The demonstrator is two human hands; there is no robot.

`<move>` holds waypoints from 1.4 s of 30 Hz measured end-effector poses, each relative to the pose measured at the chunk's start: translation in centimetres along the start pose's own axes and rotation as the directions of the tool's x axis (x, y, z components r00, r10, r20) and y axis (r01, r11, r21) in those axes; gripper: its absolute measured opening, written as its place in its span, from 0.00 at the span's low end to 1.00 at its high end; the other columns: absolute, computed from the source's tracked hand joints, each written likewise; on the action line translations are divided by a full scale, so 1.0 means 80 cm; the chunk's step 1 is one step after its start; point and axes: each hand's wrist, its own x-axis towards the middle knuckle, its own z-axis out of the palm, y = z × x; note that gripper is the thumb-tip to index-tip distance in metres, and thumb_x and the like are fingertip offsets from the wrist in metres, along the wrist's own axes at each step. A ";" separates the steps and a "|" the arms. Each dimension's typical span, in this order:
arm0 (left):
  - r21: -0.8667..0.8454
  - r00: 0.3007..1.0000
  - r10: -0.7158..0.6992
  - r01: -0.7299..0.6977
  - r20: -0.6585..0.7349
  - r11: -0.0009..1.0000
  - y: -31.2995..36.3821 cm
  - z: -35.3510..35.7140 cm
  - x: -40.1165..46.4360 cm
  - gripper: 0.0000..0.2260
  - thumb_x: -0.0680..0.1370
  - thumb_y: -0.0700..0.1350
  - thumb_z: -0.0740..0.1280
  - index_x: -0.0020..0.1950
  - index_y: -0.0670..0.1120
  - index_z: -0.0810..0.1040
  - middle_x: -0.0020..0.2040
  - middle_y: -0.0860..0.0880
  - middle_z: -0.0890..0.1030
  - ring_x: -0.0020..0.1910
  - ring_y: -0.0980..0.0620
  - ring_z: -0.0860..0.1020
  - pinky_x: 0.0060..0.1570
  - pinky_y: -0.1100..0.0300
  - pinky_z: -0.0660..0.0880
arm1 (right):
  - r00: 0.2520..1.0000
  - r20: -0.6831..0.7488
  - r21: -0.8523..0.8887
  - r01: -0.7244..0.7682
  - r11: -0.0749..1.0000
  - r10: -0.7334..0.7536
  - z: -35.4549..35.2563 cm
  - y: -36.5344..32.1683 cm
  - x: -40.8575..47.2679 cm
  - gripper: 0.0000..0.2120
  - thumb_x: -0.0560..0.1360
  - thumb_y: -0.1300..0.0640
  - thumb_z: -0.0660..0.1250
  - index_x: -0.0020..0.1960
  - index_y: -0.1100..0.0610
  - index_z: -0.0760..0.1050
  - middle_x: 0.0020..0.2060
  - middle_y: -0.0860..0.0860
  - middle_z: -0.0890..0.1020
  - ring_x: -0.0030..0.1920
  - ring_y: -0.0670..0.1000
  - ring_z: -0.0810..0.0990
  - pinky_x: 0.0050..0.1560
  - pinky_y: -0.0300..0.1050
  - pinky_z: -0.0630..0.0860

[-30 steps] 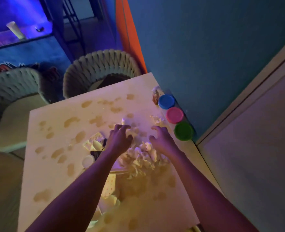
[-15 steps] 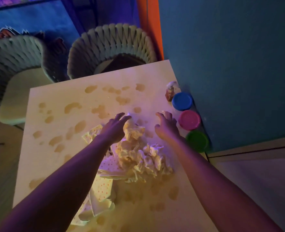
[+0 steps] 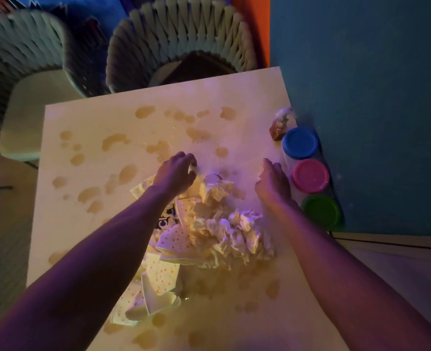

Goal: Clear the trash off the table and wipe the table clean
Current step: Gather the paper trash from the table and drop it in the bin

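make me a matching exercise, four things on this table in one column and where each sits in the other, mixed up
Things:
1. blue lid
2. green lid
3. pink lid
4. crumpled paper

Places:
A. middle of the row by the wall
B. between the two arms
C. far end of the row, next to the small bottle
D. near end of the row

Pairs: 1-C, 2-D, 3-A, 4-B
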 end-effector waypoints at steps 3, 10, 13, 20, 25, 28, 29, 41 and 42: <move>-0.104 0.992 -0.101 0.093 -0.074 0.990 -0.006 -0.016 -0.011 0.11 0.75 0.45 0.70 0.56 0.44 0.77 0.54 0.43 0.78 0.50 0.39 0.77 0.46 0.53 0.72 | 0.999 -0.040 -0.007 -0.022 1.000 0.021 -0.002 -0.002 -0.005 0.18 0.74 0.62 0.62 0.63 0.58 0.74 0.60 0.59 0.75 0.61 0.62 0.75 0.59 0.51 0.73; -0.415 0.963 -0.243 0.176 -0.113 0.892 -0.057 -0.045 -0.071 0.16 0.73 0.40 0.60 0.57 0.56 0.74 0.44 0.45 0.83 0.38 0.41 0.80 0.39 0.51 0.77 | 0.997 -0.072 0.141 0.005 0.990 0.006 -0.003 -0.026 -0.030 0.10 0.71 0.58 0.64 0.49 0.57 0.82 0.52 0.59 0.79 0.55 0.61 0.76 0.54 0.48 0.74; -0.492 0.937 -0.335 0.249 -0.094 0.834 -0.085 -0.046 -0.096 0.20 0.68 0.40 0.55 0.47 0.58 0.80 0.45 0.48 0.80 0.40 0.44 0.81 0.42 0.46 0.81 | 0.995 -0.101 0.250 0.028 0.968 -0.003 -0.008 -0.047 -0.045 0.05 0.73 0.59 0.64 0.41 0.52 0.77 0.50 0.58 0.78 0.51 0.61 0.78 0.50 0.47 0.72; -0.345 0.892 -0.449 0.408 -0.045 0.845 -0.117 -0.035 -0.115 0.11 0.76 0.52 0.65 0.54 0.48 0.79 0.54 0.48 0.74 0.50 0.47 0.75 0.53 0.52 0.73 | 0.987 -0.088 0.283 0.155 0.947 -0.135 -0.001 -0.090 -0.071 0.07 0.75 0.55 0.66 0.53 0.51 0.77 0.51 0.52 0.71 0.47 0.60 0.80 0.53 0.50 0.77; -0.092 0.946 -0.317 0.311 -0.062 0.946 -0.123 -0.025 -0.107 0.15 0.78 0.44 0.67 0.64 0.56 0.77 0.60 0.48 0.76 0.58 0.44 0.77 0.53 0.49 0.77 | 0.993 0.077 0.125 0.083 0.989 -0.093 0.018 -0.113 -0.082 0.27 0.73 0.41 0.69 0.68 0.44 0.67 0.61 0.53 0.70 0.56 0.60 0.79 0.57 0.49 0.74; 0.061 0.975 -0.216 0.219 -0.048 0.974 -0.133 -0.018 -0.101 0.19 0.78 0.39 0.67 0.65 0.58 0.79 0.59 0.50 0.78 0.56 0.45 0.77 0.46 0.50 0.79 | 0.989 0.124 0.017 0.081 0.997 -0.083 0.029 -0.119 -0.083 0.29 0.72 0.41 0.71 0.69 0.44 0.66 0.61 0.54 0.70 0.57 0.63 0.79 0.57 0.50 0.74; 0.093 0.981 -0.191 0.194 -0.043 0.977 -0.136 -0.017 -0.099 0.18 0.78 0.40 0.69 0.65 0.57 0.79 0.58 0.51 0.78 0.54 0.46 0.77 0.44 0.50 0.80 | 0.989 0.127 -0.009 0.083 0.996 -0.081 0.032 -0.120 -0.083 0.28 0.72 0.42 0.71 0.69 0.44 0.66 0.60 0.54 0.70 0.56 0.63 0.79 0.56 0.50 0.75; 0.028 0.990 -0.116 0.118 -0.077 0.993 -0.153 -0.029 -0.091 0.07 0.76 0.46 0.70 0.50 0.44 0.80 0.49 0.45 0.77 0.45 0.42 0.78 0.40 0.53 0.75 | 0.999 0.038 0.172 -0.003 0.985 -0.004 0.044 -0.119 -0.083 0.16 0.71 0.50 0.68 0.57 0.52 0.75 0.56 0.55 0.77 0.54 0.58 0.79 0.49 0.46 0.73; -0.034 0.985 -0.146 0.143 -0.090 0.989 -0.153 -0.031 -0.093 0.07 0.74 0.46 0.71 0.49 0.44 0.79 0.49 0.45 0.77 0.44 0.42 0.78 0.40 0.54 0.74 | 1.000 0.014 0.207 -0.023 0.978 0.021 0.043 -0.118 -0.083 0.16 0.73 0.50 0.68 0.58 0.54 0.75 0.56 0.56 0.78 0.55 0.59 0.79 0.49 0.46 0.72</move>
